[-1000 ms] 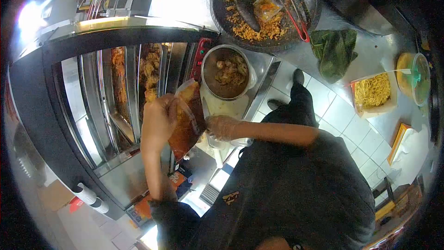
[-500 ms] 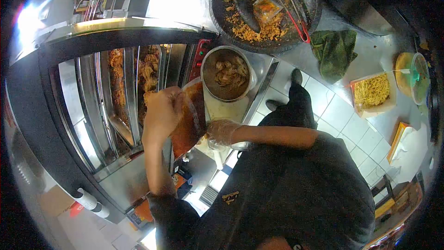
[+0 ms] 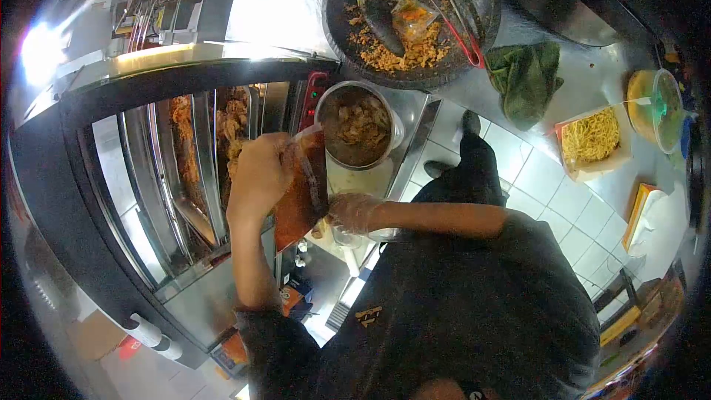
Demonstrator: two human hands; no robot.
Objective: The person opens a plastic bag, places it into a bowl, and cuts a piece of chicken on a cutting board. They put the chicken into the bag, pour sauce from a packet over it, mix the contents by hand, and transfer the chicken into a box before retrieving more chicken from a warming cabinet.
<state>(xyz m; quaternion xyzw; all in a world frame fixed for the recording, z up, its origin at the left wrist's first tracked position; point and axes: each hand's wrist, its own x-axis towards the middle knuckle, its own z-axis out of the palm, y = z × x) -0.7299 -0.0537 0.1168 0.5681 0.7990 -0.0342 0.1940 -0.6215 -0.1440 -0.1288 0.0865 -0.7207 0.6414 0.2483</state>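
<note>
My left hand (image 3: 261,174) is bare and closed in a fist at the upper edge of a plastic bag (image 3: 302,196) of reddish-brown sauce. Clear plastic shows along the bag's upper edge, and the bag hangs slantwise between my hands. My right hand (image 3: 352,212), in a clear glove, has its fingers bunched at the bag's right side; the fingertips are partly hidden. Just beyond the bag stands a round metal pot (image 3: 395,132) with brownish pieces of food in it.
A heated display case (image 3: 70,178) with fried food in metal trays is on the left. A large stone mortar (image 3: 485,11) holds orange crumbs, a pestle and red-handled tongs. A green cloth (image 3: 524,81), a box of noodles (image 3: 591,137) and a lidded tub (image 3: 655,111) lie on the right-hand counter.
The view has shifted slightly, moving the mortar and pot a little left. Both hands keep nearly the same pose around the sauce bag.
</note>
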